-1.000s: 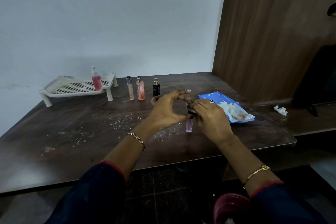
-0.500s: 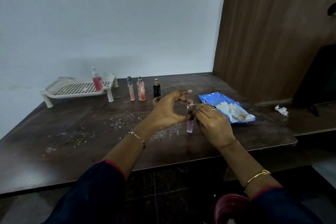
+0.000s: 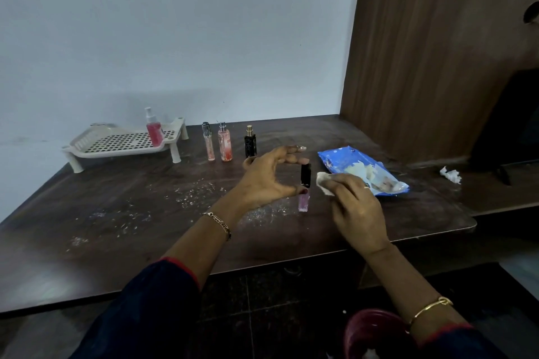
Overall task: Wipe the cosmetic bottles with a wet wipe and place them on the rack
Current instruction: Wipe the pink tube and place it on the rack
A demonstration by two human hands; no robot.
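Head view: on the near middle of the dark desk (image 3: 116, 213), the left hand (image 3: 268, 175) holds a small pink bottle (image 3: 304, 186) with a black cap upright, thumb against its side and fingers curved over the cap. Whether its base touches the desk cannot be told. The right hand (image 3: 354, 207) pinches a white wet wipe (image 3: 325, 183) just right of the cap. Behind it lies a blue wipes pack (image 3: 344, 159). At the far left stands a white rack (image 3: 122, 144) carrying a red spray bottle (image 3: 154, 131). Right of the rack stand a thin clear bottle (image 3: 208, 143), a pink bottle (image 3: 225, 143) and a black bottle (image 3: 250, 144).
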